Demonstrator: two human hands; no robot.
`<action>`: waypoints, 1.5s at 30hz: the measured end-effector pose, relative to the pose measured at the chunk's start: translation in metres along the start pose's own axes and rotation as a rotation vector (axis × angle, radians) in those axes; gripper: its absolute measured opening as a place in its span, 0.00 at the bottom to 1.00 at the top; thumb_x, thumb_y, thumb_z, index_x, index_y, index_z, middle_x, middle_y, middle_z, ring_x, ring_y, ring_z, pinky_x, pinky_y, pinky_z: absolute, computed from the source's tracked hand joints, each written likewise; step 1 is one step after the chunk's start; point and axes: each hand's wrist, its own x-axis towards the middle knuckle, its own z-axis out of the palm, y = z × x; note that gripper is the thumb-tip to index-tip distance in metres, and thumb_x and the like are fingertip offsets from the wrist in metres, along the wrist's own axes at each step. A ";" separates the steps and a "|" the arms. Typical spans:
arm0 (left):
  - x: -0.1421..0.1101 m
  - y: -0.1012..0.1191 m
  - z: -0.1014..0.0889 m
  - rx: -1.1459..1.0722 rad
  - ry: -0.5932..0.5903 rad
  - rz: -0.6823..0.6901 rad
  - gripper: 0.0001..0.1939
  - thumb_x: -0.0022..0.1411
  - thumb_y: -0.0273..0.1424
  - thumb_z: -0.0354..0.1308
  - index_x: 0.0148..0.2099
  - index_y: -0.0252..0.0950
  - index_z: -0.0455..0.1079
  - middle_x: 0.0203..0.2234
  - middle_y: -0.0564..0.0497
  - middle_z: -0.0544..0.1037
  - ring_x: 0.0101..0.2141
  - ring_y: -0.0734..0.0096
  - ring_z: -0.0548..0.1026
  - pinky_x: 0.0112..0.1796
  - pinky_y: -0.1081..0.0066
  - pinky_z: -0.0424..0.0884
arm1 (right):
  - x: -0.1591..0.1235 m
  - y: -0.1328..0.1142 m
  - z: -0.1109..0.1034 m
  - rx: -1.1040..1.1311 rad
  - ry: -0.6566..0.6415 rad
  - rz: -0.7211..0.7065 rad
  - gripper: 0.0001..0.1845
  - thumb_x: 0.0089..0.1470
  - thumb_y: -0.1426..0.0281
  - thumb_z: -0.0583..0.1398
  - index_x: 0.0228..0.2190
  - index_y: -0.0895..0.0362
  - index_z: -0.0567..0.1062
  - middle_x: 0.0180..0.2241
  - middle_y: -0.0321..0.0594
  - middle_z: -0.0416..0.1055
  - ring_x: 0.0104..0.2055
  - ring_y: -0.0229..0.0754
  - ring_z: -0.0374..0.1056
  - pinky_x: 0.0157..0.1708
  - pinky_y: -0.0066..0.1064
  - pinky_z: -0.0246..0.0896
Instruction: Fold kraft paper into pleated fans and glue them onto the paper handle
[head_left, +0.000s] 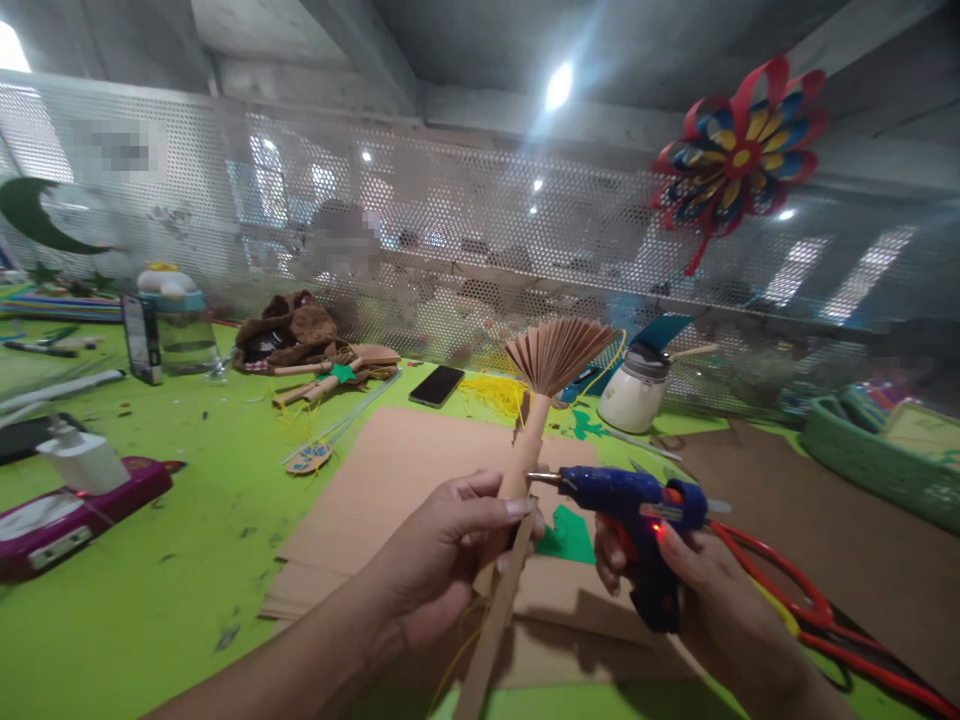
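Note:
My left hand [457, 540] is closed around a rolled brown paper tube [534, 430] topped by a pleated paper fan [559, 352]. A long flat brown paper strip [491, 640] hangs from the tube, pinched under my left thumb. In my right hand [697, 570] is a blue hot glue gun [634, 500] with a red light glowing at its rear. Its metal nozzle points left and sits at the tube just above my left thumb; whether it touches I cannot tell. Brown paper sheets [397, 480] and a green paper piece [571, 535] lie beneath.
Red-handled scissors [795, 580] lie at right, near a green basket [877, 460]. A white jar [634, 390], a phone [436, 385] and yellow raffia [491, 393] are behind. Finished-looking paper tubes [322, 380] lie back left. A purple power strip [90, 515] stands at left.

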 end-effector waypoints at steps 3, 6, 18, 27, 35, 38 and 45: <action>0.000 0.000 0.000 0.002 -0.003 0.000 0.09 0.47 0.25 0.64 0.32 0.30 0.69 0.23 0.48 0.73 0.20 0.80 0.67 0.21 0.81 0.58 | 0.001 0.002 -0.004 0.015 -0.008 0.000 0.18 0.55 0.55 0.57 0.32 0.58 0.74 0.30 0.47 0.71 0.29 0.44 0.64 0.21 0.30 0.52; -0.001 -0.001 0.002 -0.002 -0.016 -0.012 0.09 0.47 0.25 0.64 0.33 0.29 0.70 0.22 0.49 0.73 0.20 0.81 0.66 0.20 0.82 0.57 | 0.002 0.004 -0.007 0.032 0.012 -0.065 0.17 0.55 0.57 0.57 0.35 0.57 0.74 0.31 0.47 0.71 0.29 0.44 0.63 0.20 0.29 0.53; -0.001 0.000 -0.003 0.001 -0.028 -0.025 0.07 0.49 0.25 0.61 0.33 0.30 0.68 0.21 0.50 0.73 0.18 0.82 0.67 0.22 0.82 0.63 | 0.000 0.006 -0.007 0.035 -0.019 -0.051 0.17 0.55 0.58 0.57 0.29 0.59 0.75 0.29 0.47 0.71 0.24 0.40 0.61 0.20 0.29 0.52; 0.000 -0.001 -0.003 0.002 -0.074 -0.030 0.08 0.49 0.25 0.62 0.34 0.28 0.70 0.21 0.49 0.73 0.19 0.81 0.68 0.23 0.83 0.63 | 0.002 0.006 0.000 0.056 -0.056 -0.082 0.17 0.55 0.58 0.57 0.31 0.59 0.75 0.30 0.47 0.71 0.27 0.41 0.62 0.21 0.29 0.55; -0.002 0.001 -0.002 -0.007 -0.073 -0.035 0.09 0.46 0.26 0.64 0.32 0.29 0.69 0.20 0.50 0.73 0.19 0.79 0.69 0.21 0.82 0.62 | 0.001 0.006 -0.005 0.046 -0.002 -0.081 0.17 0.54 0.57 0.58 0.32 0.59 0.75 0.28 0.46 0.71 0.23 0.39 0.60 0.19 0.29 0.53; -0.001 0.001 -0.002 0.006 -0.068 -0.044 0.09 0.47 0.26 0.63 0.33 0.29 0.70 0.20 0.50 0.73 0.19 0.80 0.68 0.22 0.81 0.62 | 0.001 0.005 -0.002 0.037 -0.044 -0.070 0.17 0.54 0.56 0.58 0.33 0.58 0.75 0.30 0.46 0.71 0.20 0.36 0.58 0.18 0.28 0.52; -0.001 -0.004 -0.002 0.015 -0.026 -0.024 0.08 0.48 0.25 0.63 0.33 0.29 0.71 0.22 0.49 0.73 0.21 0.81 0.68 0.23 0.81 0.61 | 0.001 0.003 0.001 -0.003 -0.014 -0.087 0.16 0.55 0.57 0.57 0.32 0.58 0.76 0.29 0.46 0.73 0.22 0.38 0.60 0.17 0.27 0.47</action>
